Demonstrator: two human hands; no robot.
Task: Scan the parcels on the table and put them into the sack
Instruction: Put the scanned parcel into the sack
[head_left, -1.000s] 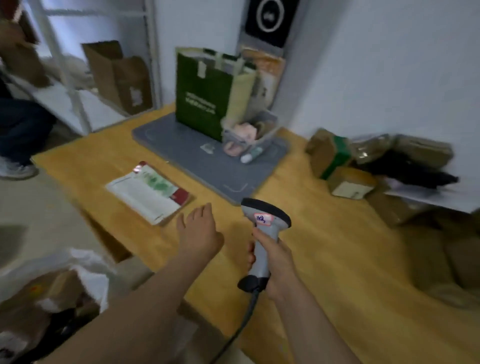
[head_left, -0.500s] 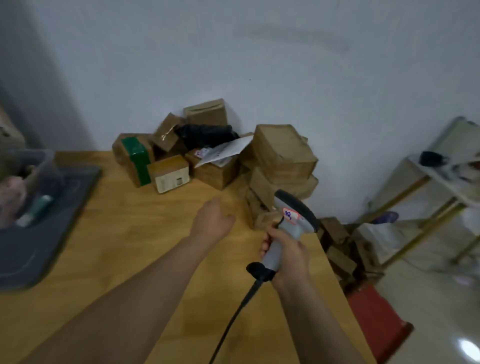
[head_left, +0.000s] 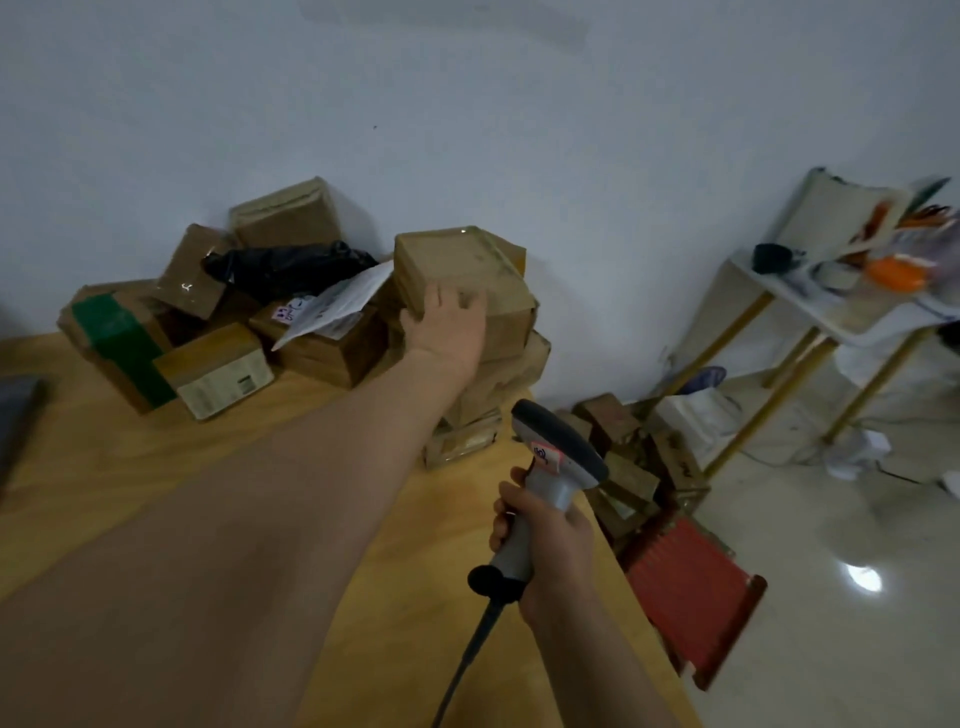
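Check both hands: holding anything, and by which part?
Right hand grips the barcode scanner by its handle, just above the cable end. Left hand holds nothing: its fingers lie straight against the top box of the stack.

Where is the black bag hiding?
In the head view, the black bag lies upper left on the parcel pile by the wall, just left of the white paper sheet.

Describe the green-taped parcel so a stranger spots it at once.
On the wooden table, find the heap of brown cardboard parcels against the pale wall. At the heap's left end sits the wanted box. It alone wears a broad green tape band.
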